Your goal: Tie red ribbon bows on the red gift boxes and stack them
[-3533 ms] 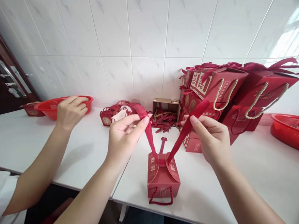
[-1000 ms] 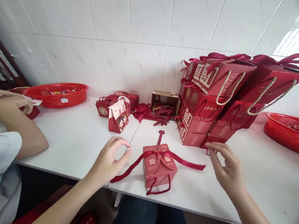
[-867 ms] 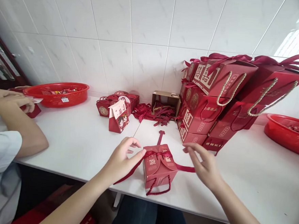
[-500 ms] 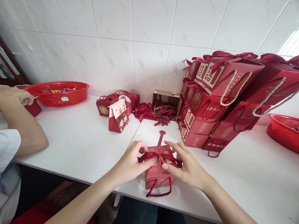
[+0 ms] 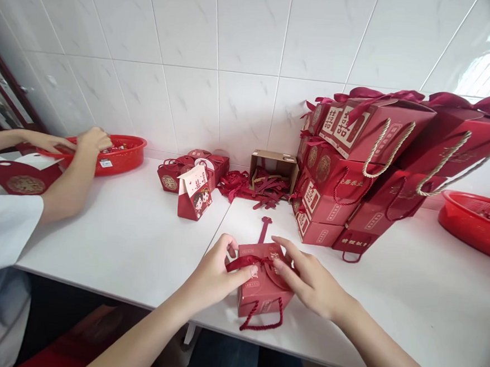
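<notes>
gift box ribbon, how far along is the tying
Done: the small red gift box stands closed on the white table, and the dark red ribbon crosses its top. In hand: the left hand and right hand both pinch the ribbon at the top, each grip closed on it. Left: no finished bow shows yet, unlike the bowed boxes in the stack behind.

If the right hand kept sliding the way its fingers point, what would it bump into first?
The right hand points left across the small red box. It would probably meet the ribbon knot on the lid first, then the left hand just beyond. Depth is hard to judge.
</notes>
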### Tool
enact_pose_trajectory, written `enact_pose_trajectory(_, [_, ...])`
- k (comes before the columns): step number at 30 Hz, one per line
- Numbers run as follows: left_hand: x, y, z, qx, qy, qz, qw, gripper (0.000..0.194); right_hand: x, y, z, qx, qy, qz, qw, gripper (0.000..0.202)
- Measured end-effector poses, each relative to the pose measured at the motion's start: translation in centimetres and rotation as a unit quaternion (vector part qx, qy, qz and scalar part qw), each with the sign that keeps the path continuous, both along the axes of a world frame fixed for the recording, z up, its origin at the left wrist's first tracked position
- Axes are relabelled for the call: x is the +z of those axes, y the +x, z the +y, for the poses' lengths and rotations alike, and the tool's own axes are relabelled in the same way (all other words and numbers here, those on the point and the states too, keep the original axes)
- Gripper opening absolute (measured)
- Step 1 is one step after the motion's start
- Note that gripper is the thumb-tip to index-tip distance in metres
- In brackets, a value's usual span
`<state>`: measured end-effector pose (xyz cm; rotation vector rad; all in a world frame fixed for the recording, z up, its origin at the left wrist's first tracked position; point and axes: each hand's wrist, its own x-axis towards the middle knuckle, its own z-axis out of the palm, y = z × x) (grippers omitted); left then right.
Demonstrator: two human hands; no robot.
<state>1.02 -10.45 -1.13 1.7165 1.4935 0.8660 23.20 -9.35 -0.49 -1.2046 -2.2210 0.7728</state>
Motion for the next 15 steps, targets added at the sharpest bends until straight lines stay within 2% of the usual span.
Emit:
enact_pose_trajectory(2, [0.3, -0.1, -0.3, -0.017, -0.027, 0.013, 0.999, 0.036, -0.6, 0.5, 0.1, -0.012, -0.023, 0.042, 0.999, 0.036])
enact_pose_trajectory(5, [0.5, -0.4, -0.8, -0.02, -0.025, 0.068, 0.997, 0.041, -1.1, 1.4, 0.4, -0.023, 0.006, 0.095, 0.995, 0.02])
enact_pose_trajectory(7, [0.5, -0.6, -1.1, -0.006, -0.008, 0.097, 0.995, 0.045, -0.9, 2.1, 0.5, -0.013, 0.035, 0.09, 0.995, 0.025])
enact_pose_trajectory(10, [-0.1, -1.5, -1.0, -0.001, -0.003, 0.076, 0.997, 0.046, -0.2, 3.3, 0.3, 0.053, 0.052, 0.035, 0.997, 0.035])
enact_pose_trajectory(13, [-0.3, -2.8, -0.2, -0.009, -0.073, 0.04, 0.996, 0.046, 0.1, 3.7, -0.1, 0.075, 0.088, -0.018, 0.993, 0.03])
enact_pose_trajectory(15, [0.2, -3.5, 0.4, -0.056, -0.143, 0.042, 0.987, 0.039, -0.3, 3.2, -0.3, 0.02, 0.153, -0.038, 0.987, 0.026])
